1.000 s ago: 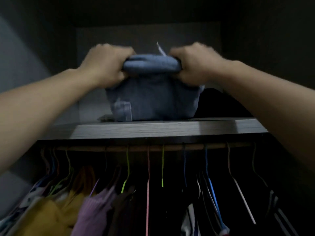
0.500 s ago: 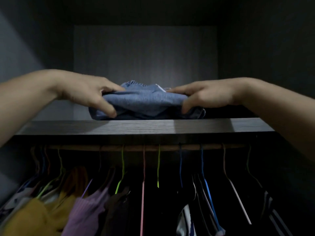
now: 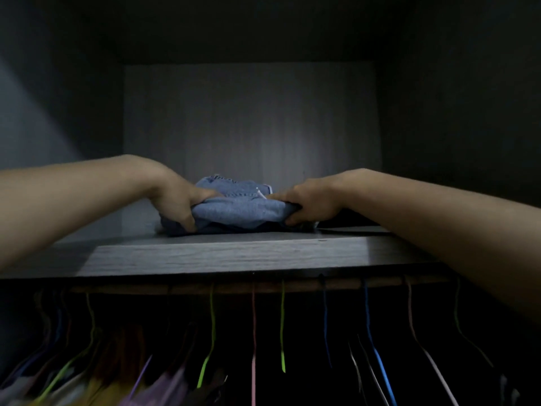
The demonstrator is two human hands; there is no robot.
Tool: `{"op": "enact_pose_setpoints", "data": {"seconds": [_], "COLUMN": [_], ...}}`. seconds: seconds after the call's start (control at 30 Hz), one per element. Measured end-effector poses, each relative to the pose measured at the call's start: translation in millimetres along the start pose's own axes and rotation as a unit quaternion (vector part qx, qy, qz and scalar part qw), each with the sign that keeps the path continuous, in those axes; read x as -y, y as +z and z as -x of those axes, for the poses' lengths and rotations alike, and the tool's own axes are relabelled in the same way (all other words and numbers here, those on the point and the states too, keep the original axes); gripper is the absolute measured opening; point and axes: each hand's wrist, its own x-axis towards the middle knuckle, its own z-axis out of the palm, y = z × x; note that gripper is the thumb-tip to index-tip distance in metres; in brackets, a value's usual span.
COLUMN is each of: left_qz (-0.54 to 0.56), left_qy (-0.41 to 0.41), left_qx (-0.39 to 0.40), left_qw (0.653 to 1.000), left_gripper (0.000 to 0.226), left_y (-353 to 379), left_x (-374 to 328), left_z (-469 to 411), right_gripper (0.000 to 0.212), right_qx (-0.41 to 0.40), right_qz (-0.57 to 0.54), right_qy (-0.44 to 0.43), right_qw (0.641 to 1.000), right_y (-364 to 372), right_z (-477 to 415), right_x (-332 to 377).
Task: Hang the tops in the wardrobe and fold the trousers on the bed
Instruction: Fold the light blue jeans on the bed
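Observation:
Folded blue denim trousers (image 3: 238, 208) lie on the upper shelf (image 3: 234, 254) of the dark wardrobe, a little back from its front edge. My left hand (image 3: 178, 202) grips the bundle's left end, thumb on top and fingers curled under. My right hand (image 3: 304, 205) clasps the right end the same way. Both forearms reach in from the lower corners. The back part of the trousers is hidden behind the folded front.
Under the shelf runs a hanging rail (image 3: 234, 288) with several coloured wire hangers (image 3: 253, 332). Tops in yellow and lilac (image 3: 164, 391) hang at the lower left. A dark item (image 3: 348, 221) lies on the shelf to the right of the trousers.
The trousers came down from an upright hold to lie flat on the shelf and moved further back. Both hands went from resting on top to gripping the ends.

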Motion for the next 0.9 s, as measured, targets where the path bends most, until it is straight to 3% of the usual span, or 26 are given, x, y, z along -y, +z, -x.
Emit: {"op": "enact_pose_setpoints", "data": {"seconds": [0.1, 0.37, 0.57, 0.7, 0.8, 0.9], "left_qz": [0.016, 0.063, 0.134, 0.140, 0.175, 0.083], "left_qy": [0.008, 0.075, 0.038, 0.012, -0.002, -0.085], "left_qx": [0.009, -0.092, -0.084, -0.112, -0.219, -0.401], "left_qw": [1.000, 0.991, 0.987, 0.984, 0.960, 0.908], "left_gripper": [0.083, 0.073, 0.076, 0.074, 0.057, 0.047], "left_y": [-2, 16, 10, -2, -16, -27], "left_x": [5, 17, 22, 12, 8, 5], "left_z": [-23, -93, -99, -79, -58, -33], "right_gripper": [0.061, 0.065, 0.075, 0.067, 0.057, 0.061], "right_qx": [0.034, 0.036, 0.048, 0.018, -0.080, -0.171], "right_qz": [-0.049, 0.017, 0.006, -0.088, -0.094, -0.050], "right_qy": [0.015, 0.064, 0.104, 0.139, 0.171, 0.225], "right_qw": [0.998, 0.997, 0.993, 0.986, 0.978, 0.958], "right_y": [2, 15, 16, 10, -5, -16], "right_z": [-14, -50, -54, -43, -23, 2], "right_x": [-13, -41, -47, -39, -47, -53]}}
